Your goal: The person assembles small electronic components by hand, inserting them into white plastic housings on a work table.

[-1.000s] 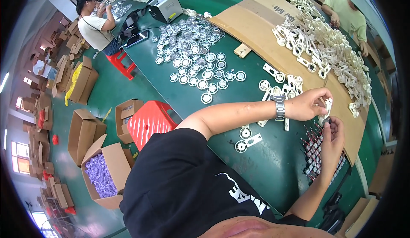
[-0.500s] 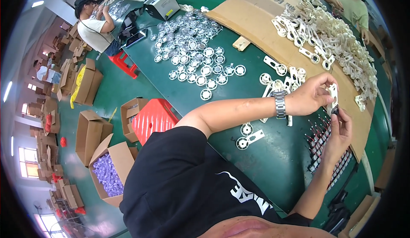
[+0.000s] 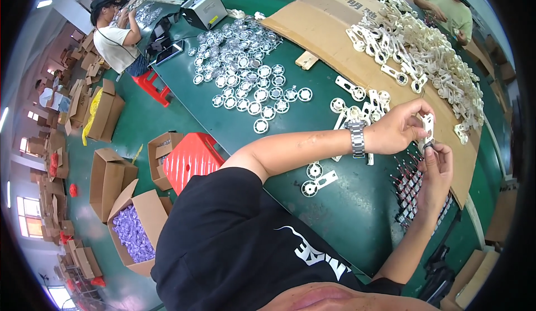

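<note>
My left hand (image 3: pixel 397 125), with a metal watch (image 3: pixel 357 138) at its wrist, pinches a white plastic fan-handle-like part (image 3: pixel 428 123) above the cardboard's edge. From below, my right hand (image 3: pixel 437 172) grips the lower end of the same part, where a small dark piece (image 3: pixel 429 143) shows between the fingertips; its exact kind is hard to make out. Beneath my right hand lie rows of small motor-like pieces with red wires (image 3: pixel 406 191). Several similar white parts (image 3: pixel 355 111) rest on the table beyond my left wrist.
A heap of white parts (image 3: pixel 427 60) covers the cardboard sheet (image 3: pixel 312 23). Clear ring-shaped discs (image 3: pixel 240 54) spread over the green table (image 3: pixel 190 96). A red stool (image 3: pixel 191 163) and a box of purple pieces (image 3: pixel 133 233) stand left. Two co-workers (image 3: pixel 114 40) (image 3: pixel 444 9) sit at far sides.
The whole view has shifted slightly, moving things leftward in the picture. Both hands still hold the white part together, and the dark piece stays at its lower end.
</note>
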### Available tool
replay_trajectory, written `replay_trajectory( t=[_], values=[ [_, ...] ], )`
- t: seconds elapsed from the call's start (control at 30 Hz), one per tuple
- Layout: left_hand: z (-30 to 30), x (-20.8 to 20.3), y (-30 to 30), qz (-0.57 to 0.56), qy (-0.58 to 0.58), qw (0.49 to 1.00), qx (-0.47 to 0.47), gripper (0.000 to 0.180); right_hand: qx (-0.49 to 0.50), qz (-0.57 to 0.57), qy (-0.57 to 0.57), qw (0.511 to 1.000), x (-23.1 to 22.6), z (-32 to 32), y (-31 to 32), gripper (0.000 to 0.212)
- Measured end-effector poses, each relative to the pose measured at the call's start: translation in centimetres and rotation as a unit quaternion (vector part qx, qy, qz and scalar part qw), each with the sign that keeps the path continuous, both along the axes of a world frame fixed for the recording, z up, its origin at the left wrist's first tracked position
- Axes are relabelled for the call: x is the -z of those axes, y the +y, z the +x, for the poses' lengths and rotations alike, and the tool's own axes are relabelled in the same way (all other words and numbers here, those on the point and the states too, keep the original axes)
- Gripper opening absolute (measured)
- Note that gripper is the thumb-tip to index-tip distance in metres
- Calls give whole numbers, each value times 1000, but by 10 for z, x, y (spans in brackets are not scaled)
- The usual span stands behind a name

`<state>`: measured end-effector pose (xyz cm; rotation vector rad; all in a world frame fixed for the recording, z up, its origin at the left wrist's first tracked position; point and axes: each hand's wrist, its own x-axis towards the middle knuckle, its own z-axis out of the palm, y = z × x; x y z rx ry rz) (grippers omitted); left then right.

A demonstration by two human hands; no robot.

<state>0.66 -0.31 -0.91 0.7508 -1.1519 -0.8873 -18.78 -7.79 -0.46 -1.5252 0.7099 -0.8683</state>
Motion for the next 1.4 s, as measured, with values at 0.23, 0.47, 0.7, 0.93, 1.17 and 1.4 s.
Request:
replay_trajectory(
  t=[0.23, 0.47, 0.7, 0.93, 1.17, 1.4],
  values=[
    [-4, -3, 6, 10, 1, 998, 55, 35, -161, 168, -36, 972, -20, -9, -1, 61],
    [-1, -5, 8, 10, -36, 997, 63, 37, -183, 170, -39, 967, -5, -17, -16, 60],
    [-2, -1, -1, -5, -56, 995, 77, 42, -125, 180, -32, 975, -18, -10, -1, 56],
    [8, 10, -2, -17, -49, 997, 53, 34, -98, 124, 1, 987, -11, 0, 1, 42],
    [12, 1, 2, 17, 61, 989, 131, 40, -189, 95, 9, 977, -39, -16, 13, 48],
    [12, 0, 3, -1, 21, 993, 119, 39, -123, 36, 32, 991, -37, -9, 21, 43]
  ],
)
